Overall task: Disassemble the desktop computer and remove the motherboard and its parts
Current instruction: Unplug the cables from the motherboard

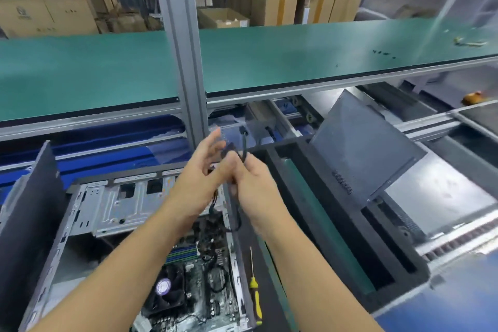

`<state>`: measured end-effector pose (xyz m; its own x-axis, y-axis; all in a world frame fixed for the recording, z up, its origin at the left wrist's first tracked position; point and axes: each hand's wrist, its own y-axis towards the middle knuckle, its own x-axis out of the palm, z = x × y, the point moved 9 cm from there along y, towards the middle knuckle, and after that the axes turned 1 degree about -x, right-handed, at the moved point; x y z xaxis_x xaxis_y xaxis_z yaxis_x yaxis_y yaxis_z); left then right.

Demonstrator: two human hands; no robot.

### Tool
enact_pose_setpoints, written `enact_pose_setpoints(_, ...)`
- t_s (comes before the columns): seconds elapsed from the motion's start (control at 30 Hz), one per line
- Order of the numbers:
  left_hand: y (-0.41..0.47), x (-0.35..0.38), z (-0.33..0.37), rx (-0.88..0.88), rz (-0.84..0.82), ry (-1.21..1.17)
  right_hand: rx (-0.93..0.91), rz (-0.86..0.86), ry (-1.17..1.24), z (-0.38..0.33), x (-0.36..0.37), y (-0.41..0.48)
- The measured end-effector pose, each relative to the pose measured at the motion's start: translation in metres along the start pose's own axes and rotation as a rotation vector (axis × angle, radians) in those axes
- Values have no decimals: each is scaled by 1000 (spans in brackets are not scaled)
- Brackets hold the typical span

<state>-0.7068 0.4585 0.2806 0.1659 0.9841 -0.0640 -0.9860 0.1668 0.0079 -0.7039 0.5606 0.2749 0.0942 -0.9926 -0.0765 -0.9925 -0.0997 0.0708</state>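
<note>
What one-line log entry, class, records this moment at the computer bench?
right hand: grips black cable | left hand: at cable, grip blurred | motherboard: in open case | screwdriver: lying beside case

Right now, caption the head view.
Right hand grips a thin black cable, left hand alongside, above the open grey metal computer case.

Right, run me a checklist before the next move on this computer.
1. Right hand grips black cable: ok.
2. Left hand holding it too: cannot tell, blurred.
3. Cable's lower end free of case: cannot tell.
4. Motherboard exposed in open case: ok.
5. Fan off the motherboard: not ok, mounted.
6. Screwdriver lying beside case: ok.
</note>
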Motion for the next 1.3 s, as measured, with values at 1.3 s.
enact_pose_setpoints(1.3,71,176,-200,-546,-281,321,502,241,-846,204,-275,53)
